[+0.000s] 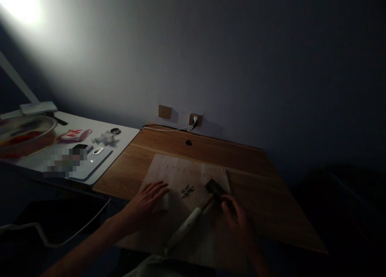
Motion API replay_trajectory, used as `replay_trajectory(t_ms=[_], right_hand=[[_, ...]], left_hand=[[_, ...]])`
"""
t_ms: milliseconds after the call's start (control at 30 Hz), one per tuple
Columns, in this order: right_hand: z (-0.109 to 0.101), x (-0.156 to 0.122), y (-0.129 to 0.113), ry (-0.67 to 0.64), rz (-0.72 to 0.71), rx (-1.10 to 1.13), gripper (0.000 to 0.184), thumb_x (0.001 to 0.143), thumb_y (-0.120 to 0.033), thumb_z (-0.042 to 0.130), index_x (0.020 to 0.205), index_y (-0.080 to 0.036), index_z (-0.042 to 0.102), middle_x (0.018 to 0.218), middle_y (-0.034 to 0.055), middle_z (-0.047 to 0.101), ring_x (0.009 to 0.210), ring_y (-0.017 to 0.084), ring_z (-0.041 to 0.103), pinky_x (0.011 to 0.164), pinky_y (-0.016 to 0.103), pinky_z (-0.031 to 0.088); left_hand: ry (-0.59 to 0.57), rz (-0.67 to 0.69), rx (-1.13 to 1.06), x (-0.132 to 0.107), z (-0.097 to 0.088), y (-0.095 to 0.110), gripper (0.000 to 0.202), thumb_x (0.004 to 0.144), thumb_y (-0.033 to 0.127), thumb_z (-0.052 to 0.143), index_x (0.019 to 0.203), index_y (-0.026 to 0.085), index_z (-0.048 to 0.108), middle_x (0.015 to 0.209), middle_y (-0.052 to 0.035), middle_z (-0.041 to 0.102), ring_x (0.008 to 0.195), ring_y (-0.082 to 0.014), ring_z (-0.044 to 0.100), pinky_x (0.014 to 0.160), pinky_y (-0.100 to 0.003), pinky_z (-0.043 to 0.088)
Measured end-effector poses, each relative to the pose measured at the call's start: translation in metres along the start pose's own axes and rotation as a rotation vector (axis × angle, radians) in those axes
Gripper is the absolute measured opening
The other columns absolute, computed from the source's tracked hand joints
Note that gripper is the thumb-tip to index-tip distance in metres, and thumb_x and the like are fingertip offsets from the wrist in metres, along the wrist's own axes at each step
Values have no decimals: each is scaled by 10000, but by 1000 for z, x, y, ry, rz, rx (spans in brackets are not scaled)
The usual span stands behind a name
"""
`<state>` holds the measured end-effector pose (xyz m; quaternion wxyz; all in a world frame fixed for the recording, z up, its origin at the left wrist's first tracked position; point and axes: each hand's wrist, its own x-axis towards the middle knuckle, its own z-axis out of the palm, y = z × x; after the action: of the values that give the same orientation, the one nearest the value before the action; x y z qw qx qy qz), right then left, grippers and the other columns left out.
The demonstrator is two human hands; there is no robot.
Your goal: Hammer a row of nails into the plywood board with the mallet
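A pale wooden board (169, 170) lies on the brown table, with a row of small dark marks near its far edge. My left hand (152, 192) is over the board's left side with its fingers stretched out, beside a pale patch or object I cannot make out. A small pile of metal screws or nails (187, 190) lies on the board between my hands. On the right, a hammer (184, 228) points its light-gripped handle toward me. My right hand (235, 210) closes on the hammer's dark head end; its fingers are dim and partly hidden.
To the left, a white table (129, 138) bears a laptop (99, 164), a plastic bowl (45, 126), a red-and-white packet (75, 135), crumpled plastic (105, 138) and a lamp base (38, 107). A plugged-in cable (169, 129) runs along the wall.
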<state>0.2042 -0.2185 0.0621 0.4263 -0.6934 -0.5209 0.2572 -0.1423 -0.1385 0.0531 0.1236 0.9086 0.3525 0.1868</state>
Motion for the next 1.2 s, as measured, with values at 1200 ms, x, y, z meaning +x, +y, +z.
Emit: replay_trajectory(t_ms=[1200], right_hand=[[85,-20,-36,-346,-305,-120,387,1031,-432,431,1225,-222,692,1390,102,628,1311,237,588,1130,369,469]], left_hand=[[167,-510,422,-67,-54,-77,386,982,397,425,1178,197,691,1257,-143,703,1225,-314,613,1045,-511,453]])
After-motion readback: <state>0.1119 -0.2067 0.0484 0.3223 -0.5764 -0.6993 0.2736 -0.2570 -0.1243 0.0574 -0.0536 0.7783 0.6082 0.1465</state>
